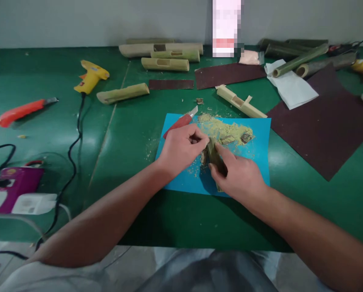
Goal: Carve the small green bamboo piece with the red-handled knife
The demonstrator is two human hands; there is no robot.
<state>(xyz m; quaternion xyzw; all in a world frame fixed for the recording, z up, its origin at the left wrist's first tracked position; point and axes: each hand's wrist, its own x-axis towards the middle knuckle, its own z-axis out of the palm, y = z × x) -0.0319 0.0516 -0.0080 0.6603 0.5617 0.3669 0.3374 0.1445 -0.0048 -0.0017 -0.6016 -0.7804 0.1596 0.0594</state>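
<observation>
A short dark green bamboo piece (211, 151) stands between my hands over a blue sheet (181, 178). My right hand (240, 170) grips it from the right, thumb and fingers around its side. My left hand (184, 146) is closed in a pinch at its far end; anything small between those fingertips is hidden. Beyond my left hand lies a red utility knife (181, 123), blade pointing away to the right. Pale shavings and dust (225, 129) cover the sheet's far part, with a brownish chip (246, 137) among them.
Cut bamboo tubes (164, 64) lie at the back, more (301, 61) at the right. Dark brown sheets (324, 129) and white paper (293, 89) lie right. On the left are a yellow glue gun (91, 77) with its cord, an orange-red cutter (21, 112) and a purple power box (17, 190).
</observation>
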